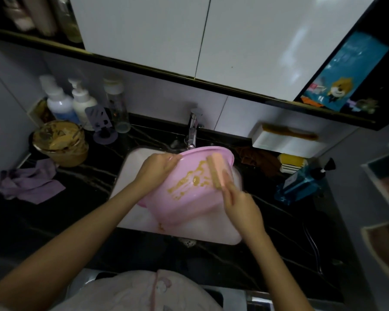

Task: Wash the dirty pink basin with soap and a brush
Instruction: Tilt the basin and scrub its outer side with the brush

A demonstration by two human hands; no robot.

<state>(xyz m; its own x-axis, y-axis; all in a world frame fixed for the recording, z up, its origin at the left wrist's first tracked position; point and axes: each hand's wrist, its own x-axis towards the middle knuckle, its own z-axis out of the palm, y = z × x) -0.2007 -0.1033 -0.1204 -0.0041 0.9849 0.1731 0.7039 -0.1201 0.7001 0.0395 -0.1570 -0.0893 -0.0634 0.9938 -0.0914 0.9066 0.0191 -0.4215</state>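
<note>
The pink basin [184, 198] is tilted over the white sink [135, 162], its inside smeared with yellow-brown streaks. My left hand [157, 166] grips the basin's upper left rim. My right hand [240, 205] holds a pink brush [216, 171] whose tan bristles press against the basin's inner wall, next to the smears. The chrome tap [192, 131] stands just behind the basin; no water stream is visible.
A bowl of brown paste [58, 142] and a purple cloth [29, 182] lie on the black counter at left, with pump bottles [72, 104] behind. At right sit a blue bottle [301, 182], a yellow sponge [292, 161], a brown cloth [258, 160] and a white box [285, 140].
</note>
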